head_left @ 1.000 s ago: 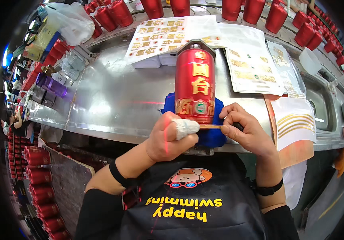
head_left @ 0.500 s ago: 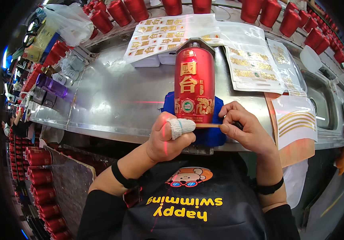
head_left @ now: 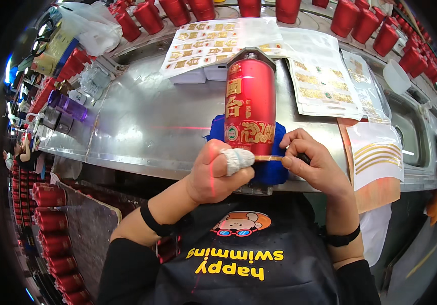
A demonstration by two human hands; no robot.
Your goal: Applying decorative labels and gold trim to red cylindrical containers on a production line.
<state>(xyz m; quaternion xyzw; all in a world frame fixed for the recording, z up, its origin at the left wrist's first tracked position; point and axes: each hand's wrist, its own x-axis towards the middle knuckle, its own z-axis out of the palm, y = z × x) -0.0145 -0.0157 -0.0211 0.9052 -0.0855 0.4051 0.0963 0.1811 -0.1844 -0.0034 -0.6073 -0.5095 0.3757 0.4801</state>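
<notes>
A glossy red bottle [head_left: 261, 101] with gold decals and a small green round emblem lies base toward me on a blue cloth [head_left: 278, 175]. Its neck end sits in a dark angular holder [head_left: 269, 57]. Around the base runs a narrow gold strip [head_left: 268, 158]. My left hand [head_left: 216, 173] is closed at the base's left side; a white cloth covering [head_left: 237, 159] on one digit presses there. Its other fingertips are hidden. With thumb and forefinger my right hand [head_left: 310, 160] pinches the strip's right end. A dark object [head_left: 304, 158], mostly hidden, shows among its curled fingers.
Printed gold decal sheets [head_left: 203, 43] lie beyond the bottle, with more sheets [head_left: 325, 86] at right. Curved gold strips [head_left: 379, 156] rest on white paper near the sink [head_left: 414, 129]. Red bottles [head_left: 348, 18] line the back; others [head_left: 53, 221] stand lower left. A purple bottle [head_left: 71, 108] is at left.
The red bottle has rolled, its gold characters and emblem shifting leftward. My left hand has moved slightly right, while my right hand stays almost in place. Bottles along the back have shifted.
</notes>
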